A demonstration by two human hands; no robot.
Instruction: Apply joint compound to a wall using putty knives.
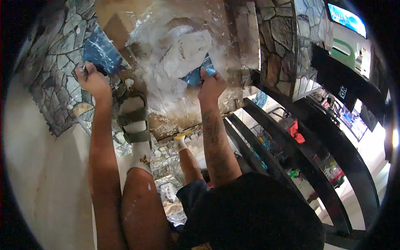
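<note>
- Left grip (93, 81) is closed on the left blade (105, 52), right grip (212, 85) on the right blade (193, 78); neither is free.
- Stonework (58, 62) at 10 o'clock in the view and dark rails (287, 137) at 3 o'clock flank the work.
- Board (164, 122): at 12 o'clock, coated white over its middle. Brown shows through toward the margins, among splashes and crumbs.
- Pale film (150, 89): spread round the paste (183, 52), broad on its 6 to 8 o'clock side. By this, a good deal of working over seems done; the thin layer itself lies ungathered. Dry powder or wet smear, I cannot tell.
- Paste: heaped at 12 o'clock, inside the film. It looks wet, thick and joined in one mass, so I judge the mixing well along; its lumpy, folded top suggests some evening out is left.
- Left blade: at 10 o'clock, by the board's edge, apart from the paste. Its face is streaked and specked, so it has probably been in the mix already.
- Right blade: at the paste's 5 o'clock, right up against the mass; how far it goes under is hidden. This side looks like the active one.
- Lump (129, 83): a small pale scrap below the left blade, well apart from the heap and not gathered in.
</note>
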